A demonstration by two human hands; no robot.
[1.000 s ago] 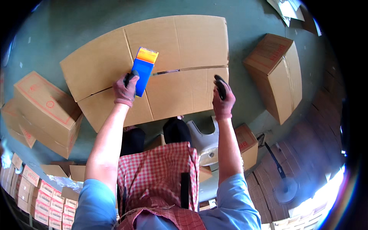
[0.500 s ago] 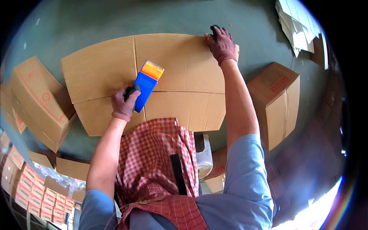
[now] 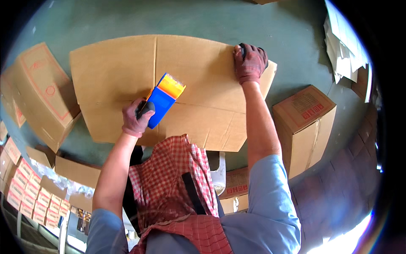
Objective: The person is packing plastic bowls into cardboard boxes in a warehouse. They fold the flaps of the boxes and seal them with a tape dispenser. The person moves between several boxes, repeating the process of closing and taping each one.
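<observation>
A flattened brown cardboard carton spreads out in front of me, with crease lines running across and down it. My left hand, in a dark red glove with blackish fingertips, is closed round a blue tape dispenser with a yellow-orange toothed end. The dispenser is over the middle of the cardboard; whether it touches is hard to tell. At the far right edge, my right hand, gloved alike, has its fingers bent over the cardboard, and the fingertips are partly hidden.
Closed cartons stand left and right on the green floor. White sheets are stacked at the far right. Several small boxes sit at the lower left, near an opened carton. A grey stool is near my apron.
My right hand has drawn nearer and bent its fingers over the cardboard's edge. The cardboard has shifted, showing more of its right side. The tape dispenser stays in my left hand, slightly moved.
</observation>
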